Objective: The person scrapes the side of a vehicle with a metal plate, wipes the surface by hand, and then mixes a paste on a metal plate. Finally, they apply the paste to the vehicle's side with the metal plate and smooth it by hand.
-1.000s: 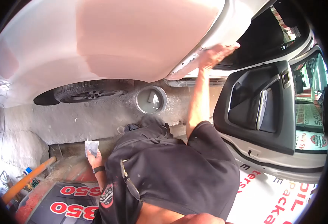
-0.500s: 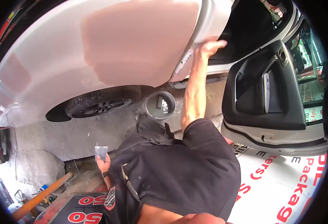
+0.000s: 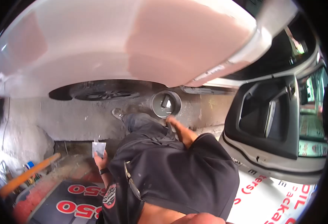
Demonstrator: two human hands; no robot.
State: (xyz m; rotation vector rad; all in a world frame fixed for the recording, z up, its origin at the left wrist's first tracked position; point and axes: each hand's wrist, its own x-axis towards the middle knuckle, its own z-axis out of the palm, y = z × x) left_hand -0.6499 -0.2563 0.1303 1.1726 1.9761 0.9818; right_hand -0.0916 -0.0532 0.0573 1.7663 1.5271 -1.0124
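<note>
A small grey and white sheet [image 3: 99,148] is held upright in my left hand [image 3: 101,161], low at the left. Beside the near rim of a round bucket [image 3: 154,109] is my right hand [image 3: 171,120], blurred, its fingers too indistinct to read. Liquid and a dark block [image 3: 165,100] show inside the bucket. Above lies the white car body [image 3: 96,56] with a large pinkish patch [image 3: 182,41] and a smaller one [image 3: 29,39] at the left.
Under the car body is a wheel [image 3: 108,95]. An open car door [image 3: 261,115] stands at the right. An orange pole [image 3: 29,174] slants at the lower left. Printed banners lie at the bottom left [image 3: 51,201] and bottom right [image 3: 261,203].
My right hand has come down from the car's door edge to the bucket. The view has shifted, so the car panel appears further right. My left hand still holds the sheet.
</note>
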